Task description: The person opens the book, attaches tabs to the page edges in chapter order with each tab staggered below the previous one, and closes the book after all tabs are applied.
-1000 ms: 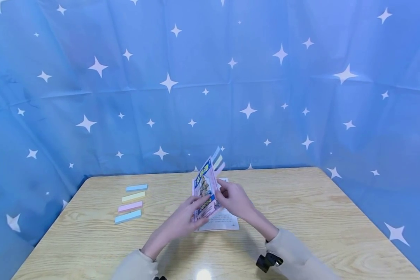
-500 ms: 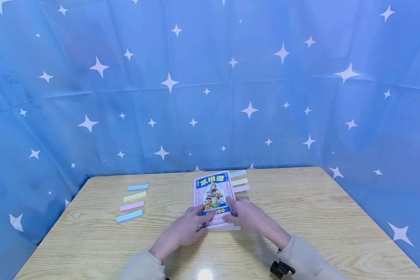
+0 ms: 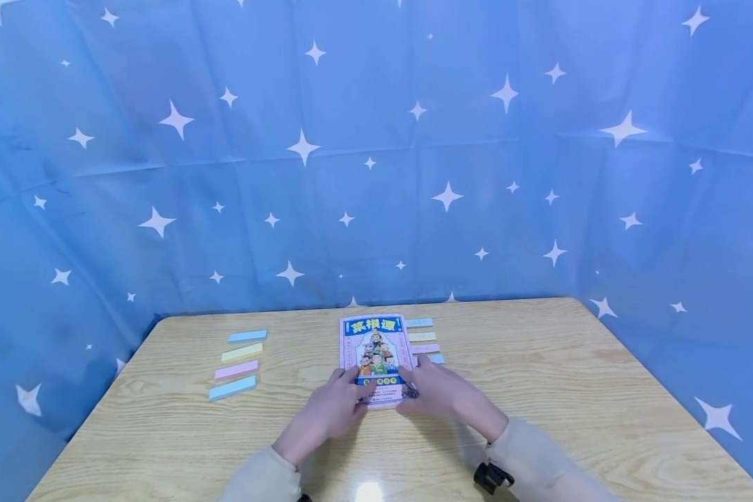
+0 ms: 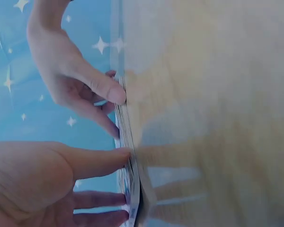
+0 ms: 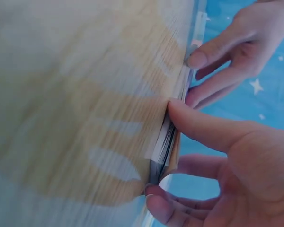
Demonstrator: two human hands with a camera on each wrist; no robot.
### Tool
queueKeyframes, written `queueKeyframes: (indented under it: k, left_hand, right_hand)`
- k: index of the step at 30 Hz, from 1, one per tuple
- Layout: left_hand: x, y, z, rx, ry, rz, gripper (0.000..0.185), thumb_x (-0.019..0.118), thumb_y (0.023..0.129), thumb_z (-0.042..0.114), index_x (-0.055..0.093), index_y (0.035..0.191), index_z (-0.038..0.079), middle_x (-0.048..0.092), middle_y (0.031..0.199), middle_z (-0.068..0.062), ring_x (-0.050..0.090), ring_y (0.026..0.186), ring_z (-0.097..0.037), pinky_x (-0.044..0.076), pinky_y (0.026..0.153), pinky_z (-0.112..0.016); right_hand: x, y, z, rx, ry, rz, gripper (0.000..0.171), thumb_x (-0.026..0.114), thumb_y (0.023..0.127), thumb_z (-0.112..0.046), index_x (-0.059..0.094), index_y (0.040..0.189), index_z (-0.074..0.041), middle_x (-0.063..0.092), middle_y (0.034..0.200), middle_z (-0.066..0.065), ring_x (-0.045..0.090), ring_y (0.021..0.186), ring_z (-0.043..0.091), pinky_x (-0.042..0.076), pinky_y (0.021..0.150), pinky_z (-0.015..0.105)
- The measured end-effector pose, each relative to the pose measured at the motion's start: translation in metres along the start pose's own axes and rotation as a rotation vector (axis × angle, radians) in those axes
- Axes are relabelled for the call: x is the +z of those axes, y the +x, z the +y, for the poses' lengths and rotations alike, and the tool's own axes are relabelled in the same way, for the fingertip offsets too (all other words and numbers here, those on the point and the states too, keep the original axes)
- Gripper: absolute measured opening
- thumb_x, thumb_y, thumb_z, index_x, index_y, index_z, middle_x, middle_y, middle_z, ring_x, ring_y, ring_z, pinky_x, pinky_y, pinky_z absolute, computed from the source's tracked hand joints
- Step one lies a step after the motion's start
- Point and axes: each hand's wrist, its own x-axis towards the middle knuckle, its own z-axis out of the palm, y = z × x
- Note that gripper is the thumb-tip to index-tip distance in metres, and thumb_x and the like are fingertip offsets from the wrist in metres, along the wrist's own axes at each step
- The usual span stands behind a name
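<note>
A closed book (image 3: 374,351) with a blue and pink illustrated cover lies flat on the wooden table (image 3: 539,390). Several coloured sticky tabs (image 3: 422,337) stick out of its right edge. My left hand (image 3: 345,392) rests on the near left part of the cover with fingers fairly straight. My right hand (image 3: 423,385) rests on the near right part. In the left wrist view the left hand (image 4: 61,175) has its thumb against the book's near edge (image 4: 128,156), fingers over the cover. The right wrist view shows the right hand (image 5: 217,156) placed the same way.
Several pastel sticky-note strips (image 3: 237,364) lie in a column on the table's left part. A blue star-patterned cloth (image 3: 376,153) hangs behind and at both sides of the table. A black strap device (image 3: 492,476) sits at the right wrist.
The book's cover stood raised between both hands, then came down shut. The closed book has slid a little left and nearer, squared up, with both hands still on its near end.
</note>
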Motion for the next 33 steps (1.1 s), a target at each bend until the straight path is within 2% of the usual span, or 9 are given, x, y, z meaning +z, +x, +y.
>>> queueKeyframes:
  k: [8, 12, 16, 21, 24, 30, 33]
  left_hand:
    - [-0.001, 0.012, -0.016, 0.000, -0.074, -0.026, 0.040, 0.065, 0.100, 0.022, 0.063, 0.139, 0.018, 0.043, 0.153, -0.020, 0.042, 0.138, -0.041, 0.045, 0.104, -0.054]
    - [-0.003, 0.014, -0.018, 0.012, -0.088, -0.026, 0.038, 0.064, 0.100, 0.022, 0.064, 0.138, 0.017, 0.044, 0.152, -0.020, 0.042, 0.138, -0.040, 0.044, 0.105, -0.055]
    - [-0.005, 0.014, -0.018, 0.014, -0.121, -0.003, 0.035, 0.061, 0.102, 0.022, 0.066, 0.136, 0.015, 0.046, 0.149, -0.023, 0.043, 0.137, -0.041, 0.043, 0.105, -0.057]
    - [-0.006, 0.012, -0.020, 0.001, -0.141, 0.048, 0.037, 0.061, 0.102, 0.023, 0.064, 0.138, 0.013, 0.049, 0.145, -0.024, 0.046, 0.134, -0.042, 0.044, 0.104, -0.057]
    - [-0.006, 0.011, -0.022, -0.005, -0.143, 0.085, 0.040, 0.060, 0.103, 0.025, 0.061, 0.141, 0.012, 0.049, 0.145, -0.026, 0.046, 0.134, -0.043, 0.044, 0.104, -0.058]
    - [-0.009, 0.010, -0.025, -0.018, -0.157, 0.194, 0.044, 0.057, 0.104, 0.026, 0.056, 0.145, 0.009, 0.046, 0.147, -0.029, 0.044, 0.135, -0.047, 0.041, 0.105, -0.062]
    - [-0.013, 0.009, -0.027, -0.041, -0.146, 0.228, 0.047, 0.055, 0.105, 0.030, 0.053, 0.147, 0.009, 0.043, 0.150, -0.028, 0.042, 0.137, -0.047, 0.040, 0.106, -0.062]
  right_hand:
    - [0.000, 0.014, 0.003, 0.017, 0.026, 0.008, 0.075, 0.077, 0.089, -0.043, 0.051, 0.148, -0.005, 0.029, 0.151, 0.041, 0.049, 0.126, 0.056, 0.045, 0.101, 0.060]
    - [-0.001, 0.016, 0.004, 0.010, 0.020, 0.001, 0.075, 0.075, 0.090, -0.044, 0.051, 0.148, -0.005, 0.030, 0.151, 0.041, 0.049, 0.126, 0.056, 0.044, 0.102, 0.061]
    - [-0.001, 0.015, 0.006, -0.020, 0.018, 0.026, 0.068, 0.068, 0.095, -0.046, 0.052, 0.147, -0.005, 0.035, 0.148, 0.041, 0.053, 0.123, 0.053, 0.047, 0.100, 0.059]
    - [-0.004, 0.012, 0.008, -0.097, 0.032, 0.135, 0.055, 0.065, 0.099, -0.038, 0.058, 0.141, -0.003, 0.049, 0.138, 0.034, 0.067, 0.101, 0.036, 0.056, 0.087, 0.049]
    - [-0.007, 0.009, 0.009, -0.145, 0.017, 0.219, 0.050, 0.067, 0.099, -0.032, 0.060, 0.139, -0.003, 0.057, 0.127, 0.024, 0.065, 0.087, 0.022, 0.057, 0.077, 0.039]
    - [-0.014, 0.005, 0.011, -0.210, -0.028, 0.383, 0.046, 0.066, 0.100, -0.031, 0.061, 0.138, -0.005, 0.061, 0.120, 0.015, 0.065, 0.092, 0.021, 0.057, 0.075, 0.038]
    - [-0.017, 0.003, 0.012, -0.216, -0.030, 0.431, 0.049, 0.064, 0.100, -0.035, 0.059, 0.141, -0.007, 0.060, 0.121, 0.013, 0.063, 0.098, 0.024, 0.056, 0.077, 0.039]
